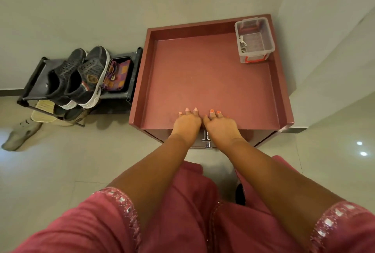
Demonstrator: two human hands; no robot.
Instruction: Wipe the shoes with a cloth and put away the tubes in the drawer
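Closest in, two bare forearms out of two pink sleeves (97, 218), reaching forward and down. Left hand (186, 124) and right hand (220, 127) side by side, almost touching, palms down on the front edge of the red cabinet top (140, 90). Fingers (187, 110) of both laid flat and a little spread, gripping nothing; probably just bracing there, right above the work to come. Directly beneath the hands, one metal handle (207, 141) on the drawer (255, 137), untouched, the drawer apparently shut. Placed so, a short drop to the pull.

No tubes anywhere in sight: count zero, whether stowed already or out of view impossible to say.

Farther back on the cabinet top, in the far right corner, one clear plastic box (254, 40) holding one small bunch of keys (242, 41), tucked out of the way.

Off to the left, one low black rack (32, 90) carrying two dark shoes (81, 76), a pair, toes toward the wall. Just beside them, one black tray (129, 74) with one checked cloth (117, 76) inside, handy for wiping. On the shelf below, some pale sandals (43, 110), number unclear. On the floor, one beige shoe (20, 133), alone.
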